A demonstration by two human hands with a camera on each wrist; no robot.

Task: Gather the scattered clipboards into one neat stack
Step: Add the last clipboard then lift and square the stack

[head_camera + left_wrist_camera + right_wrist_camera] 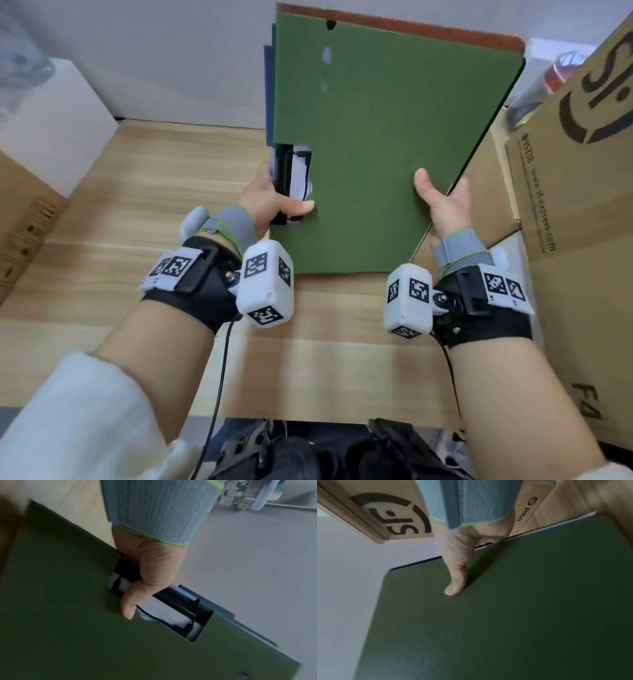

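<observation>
Fingers of both the left hand [274, 200] and right hand [445, 205] clamp the clipboards [387, 137], raised above the wooden table [137, 205], at opposite edges; stiff, smooth boards probably slide apart, so gripping the clip side seems wisest.

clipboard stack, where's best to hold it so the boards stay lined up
Probably as now: the left hand grips the clip end of the clipboard stack, where the clips bunch; the right hand pinches the opposite long edge, thumb on the green face. Holding both sides should stop the boards sliding.
</observation>
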